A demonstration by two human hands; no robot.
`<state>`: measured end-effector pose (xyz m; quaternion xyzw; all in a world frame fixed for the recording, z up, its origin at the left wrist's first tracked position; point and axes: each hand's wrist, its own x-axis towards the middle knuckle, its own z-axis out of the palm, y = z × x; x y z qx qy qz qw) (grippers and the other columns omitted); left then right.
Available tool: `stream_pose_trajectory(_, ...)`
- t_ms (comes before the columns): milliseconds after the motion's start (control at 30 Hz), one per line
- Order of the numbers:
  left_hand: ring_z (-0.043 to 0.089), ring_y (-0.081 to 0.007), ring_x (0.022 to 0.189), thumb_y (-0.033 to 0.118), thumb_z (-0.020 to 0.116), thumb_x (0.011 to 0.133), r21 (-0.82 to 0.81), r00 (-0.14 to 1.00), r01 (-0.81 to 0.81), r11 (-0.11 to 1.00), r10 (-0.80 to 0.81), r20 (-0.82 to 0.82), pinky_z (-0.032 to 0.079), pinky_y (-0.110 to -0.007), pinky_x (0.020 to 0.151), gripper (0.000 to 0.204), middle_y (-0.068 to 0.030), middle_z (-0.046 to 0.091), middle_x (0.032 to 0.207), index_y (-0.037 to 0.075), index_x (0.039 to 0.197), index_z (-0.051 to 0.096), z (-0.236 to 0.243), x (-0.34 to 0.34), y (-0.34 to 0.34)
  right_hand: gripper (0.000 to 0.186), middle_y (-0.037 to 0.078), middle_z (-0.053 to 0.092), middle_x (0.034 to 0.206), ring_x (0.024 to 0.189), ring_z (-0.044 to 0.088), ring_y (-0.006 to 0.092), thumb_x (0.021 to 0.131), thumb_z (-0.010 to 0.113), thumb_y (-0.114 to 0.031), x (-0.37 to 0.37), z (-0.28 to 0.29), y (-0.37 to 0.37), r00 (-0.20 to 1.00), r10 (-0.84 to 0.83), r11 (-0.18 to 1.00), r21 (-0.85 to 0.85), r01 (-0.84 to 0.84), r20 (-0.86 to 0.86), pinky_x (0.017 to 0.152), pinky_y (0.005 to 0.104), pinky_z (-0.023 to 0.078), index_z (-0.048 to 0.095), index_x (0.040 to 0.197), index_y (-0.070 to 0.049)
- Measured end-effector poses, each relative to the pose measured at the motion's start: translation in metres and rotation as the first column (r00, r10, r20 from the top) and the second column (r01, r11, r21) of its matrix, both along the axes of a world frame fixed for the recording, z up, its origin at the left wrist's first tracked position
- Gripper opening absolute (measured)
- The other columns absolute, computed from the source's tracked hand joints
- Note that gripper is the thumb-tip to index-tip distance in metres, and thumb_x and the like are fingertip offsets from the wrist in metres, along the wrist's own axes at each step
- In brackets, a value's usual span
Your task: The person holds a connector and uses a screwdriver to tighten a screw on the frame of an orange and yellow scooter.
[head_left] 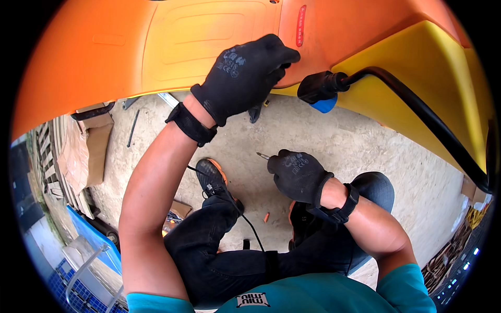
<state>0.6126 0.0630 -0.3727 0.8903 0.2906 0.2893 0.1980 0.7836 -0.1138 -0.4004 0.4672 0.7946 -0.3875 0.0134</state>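
Note:
My left hand (245, 75), in a black work glove, is up at the lower edge of a large orange plastic panel (198, 36). Its fingers are bent and pressed together; whatever they hold, if anything, is hidden. To its right is a black handlebar-like grip (318, 86) with a blue part below, on a bent black bar (417, 104). Lower down, above my right knee, my right hand (297, 175) wears the same glove and is closed. A slim, pointed metal tip (263, 155) sticks out of that fist; the rest of the thing is covered.
A yellow plastic part (417, 68) adjoins the orange panel on the right. On the concrete floor lie a thin dark rod (133, 128) and a small orange piece (266, 217). Cardboard (88, 151) leans at the left. A black cord (242, 214) runs past my legs.

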Motion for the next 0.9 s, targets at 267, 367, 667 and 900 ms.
stream_pose_trajectory(267,0.065,-0.0314,0.08,0.026,0.073,0.088,0.001,0.968,-0.159,0.987,0.157,-0.195,0.051,-0.041,0.069,0.02,-0.01,0.063,0.085,0.01,0.096,0.065,0.014,-0.017,0.011,0.015,0.02,0.063,0.088,0.078,0.066,0.0386,0.081,0.061,-0.006,0.008,-0.017,-0.01,0.989,0.138,0.971,0.19,-0.148,0.06,0.07,0.047,0.053,0.065,0.095,-0.004)
stream_pose_trajectory(367,0.065,-0.0312,0.08,0.027,0.073,0.089,0.001,0.963,-0.2,0.98,0.197,-0.182,0.051,-0.041,0.07,0.021,-0.0105,0.063,0.085,0.009,0.097,0.065,0.012,-0.016,0.008,0.015,0.02,0.063,0.088,0.078,0.066,0.0388,0.081,0.061,-0.006,0.006,-0.007,-0.005,0.996,0.095,0.989,0.114,-0.094,0.004,0.07,0.0472,0.053,0.065,0.096,-0.004)
stream_pose_trajectory(667,0.065,-0.0315,0.095,0.003,0.065,0.091,0.0,0.993,-0.074,0.997,0.074,-0.095,0.053,-0.038,0.083,0.032,-0.0137,0.065,0.105,0.006,0.123,0.065,0.006,-0.015,0.011,0.016,0.02,0.064,0.088,0.078,0.066,0.0392,0.08,0.061,-0.005,0.0,0.006,0.001,0.999,-0.046,0.997,-0.065,0.044,-0.028,0.07,0.0473,0.052,0.065,0.095,-0.004)
stream_pose_trajectory(900,0.066,-0.0364,0.089,0.017,0.07,0.089,-0.049,0.992,-0.04,0.998,0.034,-0.119,0.053,-0.044,0.079,0.027,-0.0159,0.066,0.098,0.006,0.113,0.065,0.009,-0.024,0.015,0.017,0.02,0.064,0.088,0.079,0.066,0.0394,0.08,0.061,-0.005,-0.001,0.005,0.001,0.998,-0.047,0.998,-0.052,0.044,-0.046,0.07,0.0475,0.053,0.065,0.097,-0.003)
